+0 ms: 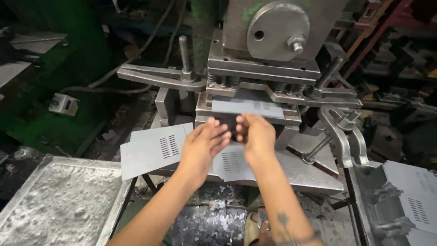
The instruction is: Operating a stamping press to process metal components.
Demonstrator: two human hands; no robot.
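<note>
Both hands reach into the mouth of a punch press (268, 68). The left hand (202, 143) and the right hand (255, 134) meet just below a flat grey metal sheet (248, 107) that lies in the die opening, its front edge sticking out toward the person. The fingers of both hands curl inward and touch the dark gap under that sheet; whether they pinch its edge or only steady it from below cannot be told, since the fingertips hide each other. The sheet appears to be in the middle of being seated in the die, so the step in hand looks like positioning the blank. A sound next move would call for the sheet to sit square against the stops and for both hands to be well apart from the die. On the press bed (314, 175), a slotted sheet (150, 152) lies at the left edge, and another punched sheet (230, 164) lies under the wrists. More slotted sheets (416, 196) rest at the far right, and metal scrap (207, 223) litters the floor below.
</note>
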